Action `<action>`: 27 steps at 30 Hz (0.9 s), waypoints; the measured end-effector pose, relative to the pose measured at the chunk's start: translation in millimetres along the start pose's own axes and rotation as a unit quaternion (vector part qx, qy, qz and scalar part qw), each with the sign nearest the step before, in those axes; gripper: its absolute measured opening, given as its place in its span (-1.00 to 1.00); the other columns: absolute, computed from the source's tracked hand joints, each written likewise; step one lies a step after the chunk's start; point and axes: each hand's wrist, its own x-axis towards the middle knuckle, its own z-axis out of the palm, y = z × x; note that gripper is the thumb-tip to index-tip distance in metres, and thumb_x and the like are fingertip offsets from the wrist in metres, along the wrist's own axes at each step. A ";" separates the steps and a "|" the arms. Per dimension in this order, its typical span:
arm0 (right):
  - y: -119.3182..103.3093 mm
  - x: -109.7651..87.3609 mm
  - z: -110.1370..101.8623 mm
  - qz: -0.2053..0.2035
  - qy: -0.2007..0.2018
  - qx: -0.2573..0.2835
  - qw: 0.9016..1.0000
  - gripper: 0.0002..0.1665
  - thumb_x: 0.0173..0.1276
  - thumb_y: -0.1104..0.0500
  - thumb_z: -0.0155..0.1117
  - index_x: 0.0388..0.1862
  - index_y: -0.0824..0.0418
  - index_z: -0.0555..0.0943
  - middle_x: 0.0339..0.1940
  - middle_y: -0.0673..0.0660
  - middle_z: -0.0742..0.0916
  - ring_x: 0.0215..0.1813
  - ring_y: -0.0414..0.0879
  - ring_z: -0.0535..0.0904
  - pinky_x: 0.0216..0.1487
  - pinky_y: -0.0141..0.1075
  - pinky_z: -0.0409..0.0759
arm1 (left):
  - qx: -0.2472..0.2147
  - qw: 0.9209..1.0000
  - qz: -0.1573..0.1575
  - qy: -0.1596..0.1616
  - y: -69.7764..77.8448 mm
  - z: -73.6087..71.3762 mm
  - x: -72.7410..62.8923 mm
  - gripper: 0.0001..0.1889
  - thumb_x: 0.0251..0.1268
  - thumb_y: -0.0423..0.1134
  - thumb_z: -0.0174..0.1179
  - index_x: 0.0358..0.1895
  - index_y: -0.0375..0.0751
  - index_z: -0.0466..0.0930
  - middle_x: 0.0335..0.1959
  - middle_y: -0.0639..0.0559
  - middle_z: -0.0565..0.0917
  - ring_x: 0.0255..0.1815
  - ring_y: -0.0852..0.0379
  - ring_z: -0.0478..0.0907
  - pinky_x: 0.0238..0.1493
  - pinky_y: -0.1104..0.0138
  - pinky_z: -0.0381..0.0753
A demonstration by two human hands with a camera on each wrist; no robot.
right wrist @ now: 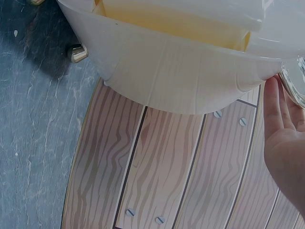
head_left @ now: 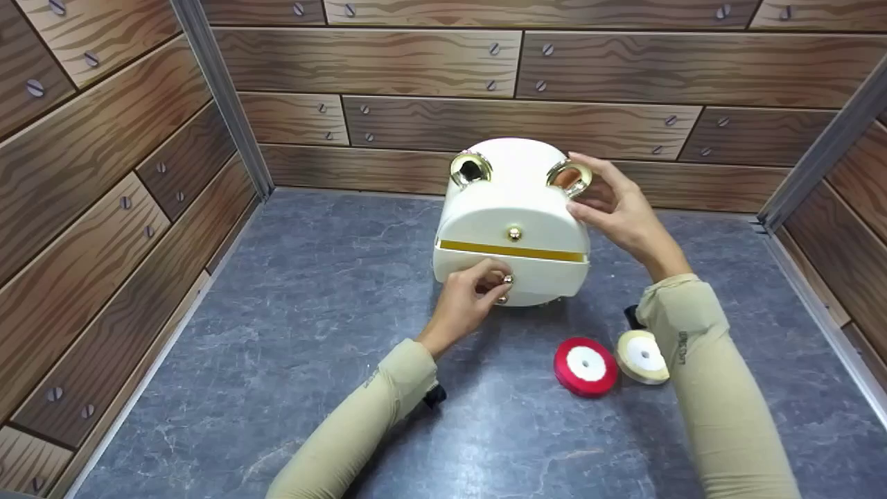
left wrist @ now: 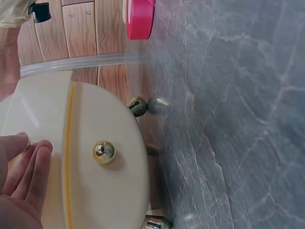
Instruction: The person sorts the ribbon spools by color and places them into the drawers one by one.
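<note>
A cream storage box (head_left: 518, 166) with a rounded top stands on the floor panel, bearing gold ball knobs and two gold-rimmed rings on top. Its middle drawer (head_left: 547, 277) is pulled out part way, and a yellow inside shows through the gap. My left hand (head_left: 468, 294) pinches that drawer's knob (head_left: 508, 279) between thumb and fingers. With my right hand (head_left: 624, 211) I hold the box at its right ring (head_left: 569, 179), thumb low on the side and fingers behind the ring. In the left wrist view, the lower drawer's knob (left wrist: 104, 152) is untouched.
A red ribbon spool (head_left: 568, 381) and a cream ribbon spool (head_left: 632, 360) lie in front of the box, the latter partly behind my right sleeve. Wood-patterned walls (head_left: 416, 62) enclose the grey marbled surface (head_left: 312, 277). Gold ball feet (left wrist: 137, 106) support the box.
</note>
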 end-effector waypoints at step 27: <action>1.1 0.7 1.0 -0.001 0.004 0.006 1.000 -0.16 0.43 0.33 0.37 0.61 -0.05 0.33 0.36 0.25 0.56 0.25 -0.14 0.61 0.27 -0.46 0.62 | 0.027 0.999 0.021 0.004 14.1 -0.8 -27.9 -0.86 0.39 -0.33 0.36 -0.05 -0.20 0.70 -0.19 -0.03 0.83 -0.21 0.18 0.78 -0.11 0.47 0.74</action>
